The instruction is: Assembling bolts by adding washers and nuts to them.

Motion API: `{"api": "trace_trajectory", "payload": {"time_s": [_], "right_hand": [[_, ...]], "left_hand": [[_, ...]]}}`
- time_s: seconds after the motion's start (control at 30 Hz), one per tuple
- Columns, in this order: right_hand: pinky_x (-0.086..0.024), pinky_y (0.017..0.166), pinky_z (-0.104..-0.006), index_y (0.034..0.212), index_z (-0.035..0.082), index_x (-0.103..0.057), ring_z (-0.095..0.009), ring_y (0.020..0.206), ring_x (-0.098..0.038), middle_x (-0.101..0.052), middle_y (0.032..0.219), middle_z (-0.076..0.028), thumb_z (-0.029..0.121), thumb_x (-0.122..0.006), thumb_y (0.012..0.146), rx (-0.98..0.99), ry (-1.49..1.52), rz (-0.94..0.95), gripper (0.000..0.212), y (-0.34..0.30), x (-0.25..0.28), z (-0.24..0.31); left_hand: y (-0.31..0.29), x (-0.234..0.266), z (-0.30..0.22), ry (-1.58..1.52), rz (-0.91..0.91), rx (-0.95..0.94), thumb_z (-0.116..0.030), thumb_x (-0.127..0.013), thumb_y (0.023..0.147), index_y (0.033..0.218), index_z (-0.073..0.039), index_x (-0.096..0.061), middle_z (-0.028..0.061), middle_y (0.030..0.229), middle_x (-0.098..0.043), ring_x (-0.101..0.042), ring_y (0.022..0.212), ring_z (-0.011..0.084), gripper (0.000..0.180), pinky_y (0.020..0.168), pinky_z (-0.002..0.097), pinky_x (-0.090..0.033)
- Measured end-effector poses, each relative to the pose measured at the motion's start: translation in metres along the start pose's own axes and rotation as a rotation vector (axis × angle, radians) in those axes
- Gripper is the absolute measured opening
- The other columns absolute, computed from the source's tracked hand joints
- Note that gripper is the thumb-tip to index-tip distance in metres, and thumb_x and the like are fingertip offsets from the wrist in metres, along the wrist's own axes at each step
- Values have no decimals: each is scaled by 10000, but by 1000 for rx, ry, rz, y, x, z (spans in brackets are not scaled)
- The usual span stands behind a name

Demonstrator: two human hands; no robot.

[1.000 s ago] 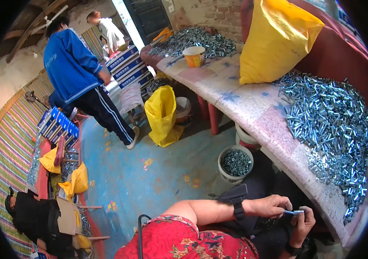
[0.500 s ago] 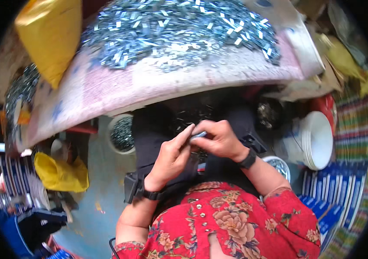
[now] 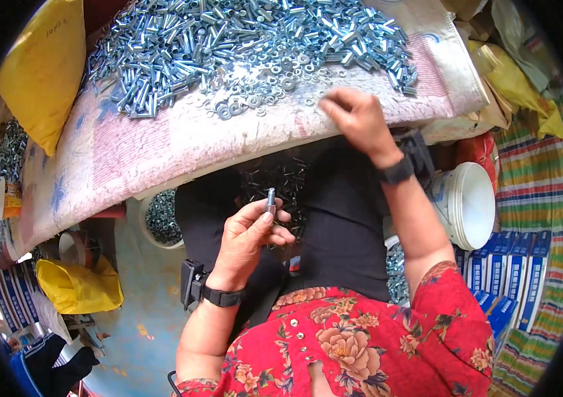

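My left hand (image 3: 255, 235) holds a silvery expansion bolt (image 3: 271, 200) upright between thumb and fingers, above my lap. The bolt's narrower end points up. Over the near edge of the worktable, my right hand (image 3: 361, 124) is bent toward the loose washers (image 3: 288, 76). Its fingertips are smeared by motion, so whether they hold anything is unclear. Behind the washers lies a wide heap of shiny metal sleeves (image 3: 195, 43). Dark, thin metal pieces (image 3: 281, 182) lie between my legs, below the left hand.
A bucket of small metal parts (image 3: 162, 221) stands under the table at left; a white bucket (image 3: 474, 206) lies tipped at right. Yellow bags (image 3: 43, 73) hang over the table's left end. Blue boxes (image 3: 509, 271) stand at right on a striped sheet (image 3: 532, 198).
My hands were together above my lap; now the right has moved up and away to the washers. The left stays above my lap, with the expansion bolt now plainly visible.
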State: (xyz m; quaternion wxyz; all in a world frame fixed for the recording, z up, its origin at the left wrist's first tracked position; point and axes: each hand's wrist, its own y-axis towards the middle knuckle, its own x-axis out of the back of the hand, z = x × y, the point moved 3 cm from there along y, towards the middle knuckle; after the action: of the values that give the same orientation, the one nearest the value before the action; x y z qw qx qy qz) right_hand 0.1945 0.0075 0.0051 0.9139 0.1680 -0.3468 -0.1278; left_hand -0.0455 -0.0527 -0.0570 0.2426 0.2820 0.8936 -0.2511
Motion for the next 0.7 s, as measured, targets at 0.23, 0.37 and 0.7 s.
{"api": "trace_trajectory", "payload": {"time_s": [0.23, 0.37, 0.7], "right_hand": [[-468, 627, -329, 864, 22, -633, -285, 679, -587, -610, 749, -127, 142, -606, 749, 344, -372, 97, 168, 56, -47, -28], [-470, 627, -330, 824, 7, -618, -276, 680, -599, -619, 749, -132, 158, -621, 744, 302, -359, 113, 171, 64, -46, -30], [-461, 594, -283, 809, 6, -631, -163, 632, -591, -631, 713, -113, 137, -631, 743, -17, -191, 50, 147, 65, -25, -45]], "left_hand": [[2, 10, 5, -85, 21, 48, -149, -520, 883, 1109, 8, -534, 104, 918, -614, -629, 692, 169, 275, 578, 212, -488], [0, 9, 3, -118, -3, 65, -156, -527, 875, 1090, 14, -539, 111, 876, -631, -619, 652, 149, 274, 541, 201, -482], [-3, 11, 9, -169, 24, 97, -145, -556, 861, 1075, 6, -563, 111, 881, -633, -598, 639, 121, 262, 535, 189, -446]]}}
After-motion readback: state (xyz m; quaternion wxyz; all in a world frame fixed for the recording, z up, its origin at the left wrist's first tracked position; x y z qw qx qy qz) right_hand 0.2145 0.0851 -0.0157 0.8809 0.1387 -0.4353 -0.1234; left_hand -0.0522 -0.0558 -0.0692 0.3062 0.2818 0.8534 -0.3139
